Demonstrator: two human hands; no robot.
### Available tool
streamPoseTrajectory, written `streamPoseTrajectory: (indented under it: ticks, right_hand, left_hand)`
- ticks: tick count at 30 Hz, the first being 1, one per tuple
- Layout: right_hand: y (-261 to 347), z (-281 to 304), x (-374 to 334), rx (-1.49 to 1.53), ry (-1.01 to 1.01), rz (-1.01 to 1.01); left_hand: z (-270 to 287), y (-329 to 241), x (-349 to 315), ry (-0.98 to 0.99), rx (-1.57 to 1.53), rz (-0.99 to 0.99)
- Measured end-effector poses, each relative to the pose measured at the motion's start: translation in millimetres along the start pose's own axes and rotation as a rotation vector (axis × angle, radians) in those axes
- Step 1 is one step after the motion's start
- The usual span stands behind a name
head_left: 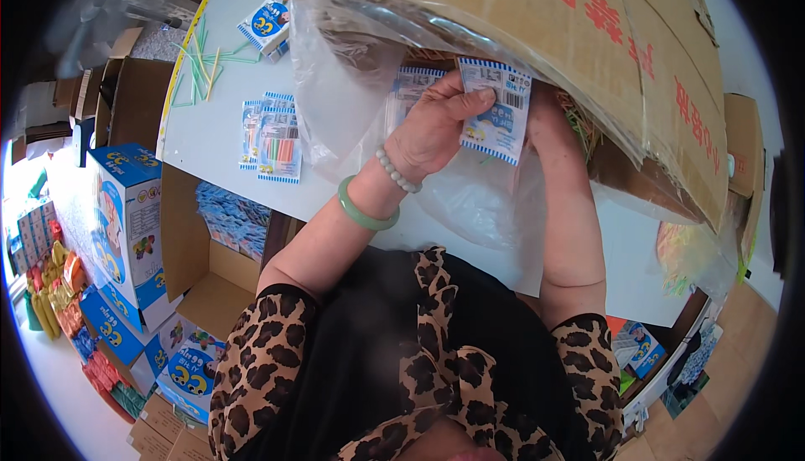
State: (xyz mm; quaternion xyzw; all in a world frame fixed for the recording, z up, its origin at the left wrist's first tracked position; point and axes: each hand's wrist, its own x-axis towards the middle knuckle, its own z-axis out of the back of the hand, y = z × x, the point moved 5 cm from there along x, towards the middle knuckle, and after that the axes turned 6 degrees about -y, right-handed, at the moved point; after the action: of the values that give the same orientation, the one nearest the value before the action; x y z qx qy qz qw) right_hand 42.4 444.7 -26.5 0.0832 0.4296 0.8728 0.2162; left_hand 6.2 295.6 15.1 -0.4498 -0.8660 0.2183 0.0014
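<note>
Across the white table (222, 138): your work lay spread out, its near edge against your body.
Cardboard box (503, 0): it stood tilted on the table, its mouth toward you, red printing on its side.
Clear plastic bag (340, 113): it spilled from the box's mouth, around your hands.
Left hand (432, 130): you pinched a striped sachet between thumb and fingers.
Right hand (549, 125): it was at the box's mouth, fingers hidden behind the sachet; its grip could not be told.
Striped sachet (497, 117): blue and white, it hung before the box's mouth.
Sachet group (279, 144): these overlapped on the table, left of your left hand.
Thin straws (201, 71): green and yellow, they lay scattered beyond that group.
</note>
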Motion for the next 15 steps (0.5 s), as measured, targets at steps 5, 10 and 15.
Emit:
streamPoseTrajectory:
  ticks: [5, 10, 15]
  right_hand:
    - [41.4, 23.9, 16.4, -0.048, -0.178, 0.181]
    - [5.9, 23.8, 56.4, -0.409, -0.329, 0.401]
    - [30.8, 10.1, 63.3, -0.707, -0.299, 0.531]
  left_hand:
    - [-5.5, 5.5, -3.7, -0.077, 0.341, 0.027]
    - [1.2, 19.1, -34.5, -0.026, 0.602, 0.194]
    - [26.4, 13.4, -52.3, -0.118, 0.621, 0.266]
